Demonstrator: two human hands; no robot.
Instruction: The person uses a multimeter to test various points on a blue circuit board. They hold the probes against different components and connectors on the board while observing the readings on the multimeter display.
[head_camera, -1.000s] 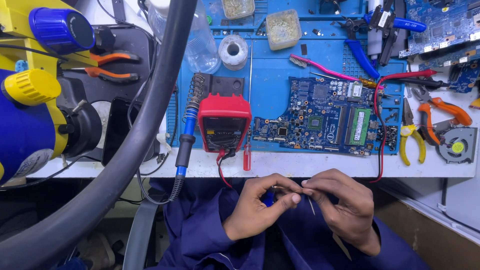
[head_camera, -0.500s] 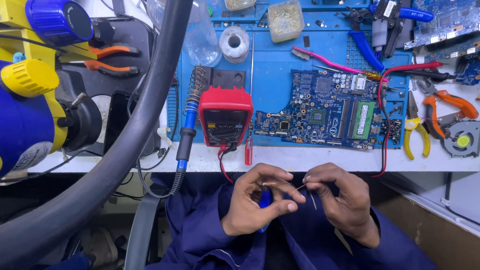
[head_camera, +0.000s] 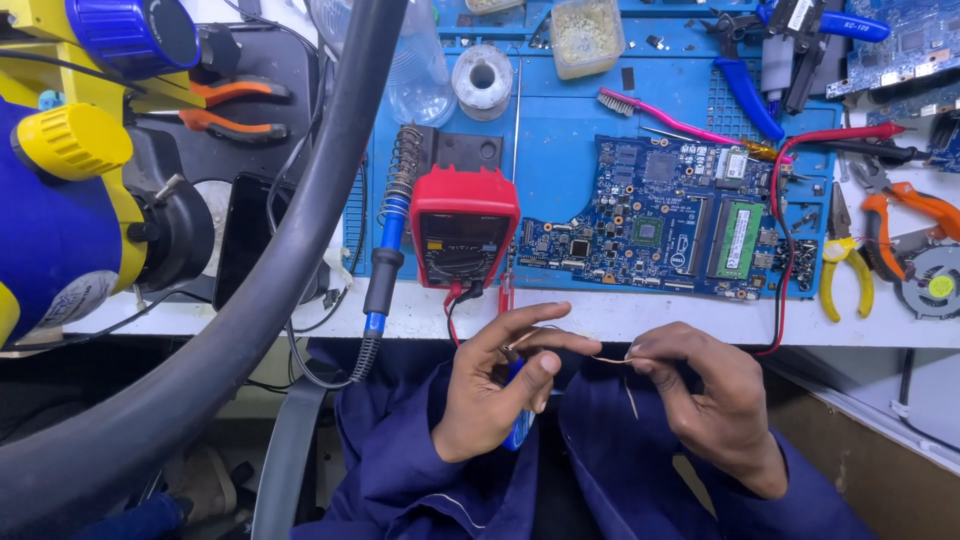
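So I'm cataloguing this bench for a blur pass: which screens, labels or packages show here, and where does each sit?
Red handheld multimeter: front bench edge, left of the circuit board; dark rectangular screen, unreadable.
Green memory module: on the blue laptop circuit board, right part; white rectangular sticker.
Black phone-like slab: left of the blue mat, dark screen.
Clear plastic tub: top of the mat, pale granular contents.

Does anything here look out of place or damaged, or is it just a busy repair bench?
Nothing looks broken or spilled. One oddity: the red multimeter sits at the bench's front edge, its leads dangling over. Both hands, left hand and right hand, work a thin braid strip over the lap, not over the blue mat.
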